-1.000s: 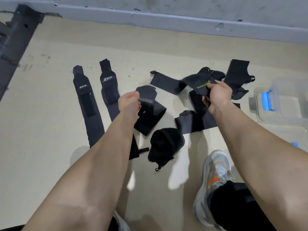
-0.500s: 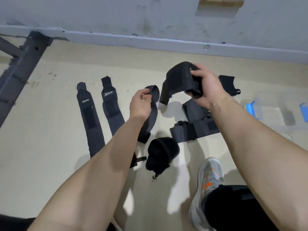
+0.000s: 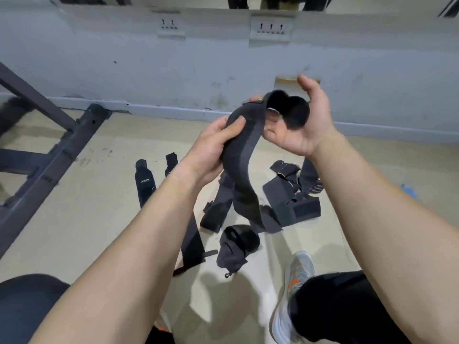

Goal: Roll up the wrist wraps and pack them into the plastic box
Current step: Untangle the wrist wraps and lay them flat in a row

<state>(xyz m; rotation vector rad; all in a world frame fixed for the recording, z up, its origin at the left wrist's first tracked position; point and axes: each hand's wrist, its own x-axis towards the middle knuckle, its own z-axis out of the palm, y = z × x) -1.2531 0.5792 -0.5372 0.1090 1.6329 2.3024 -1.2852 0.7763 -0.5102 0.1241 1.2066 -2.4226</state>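
Half a second ago the left hand pinched a separate strap low over the floor; now both hands are raised before the wall and share one wrist wrap (image 3: 242, 155). The left hand (image 3: 211, 150) grips its middle, thumb pressed on top and fingers curled beneath. The right hand (image 3: 300, 127), palm up, cups the rolled end, fingers and thumb curved round it. The loose tail hangs between the forearms above the other wraps (image 3: 293, 207) on the floor (image 3: 87, 219).
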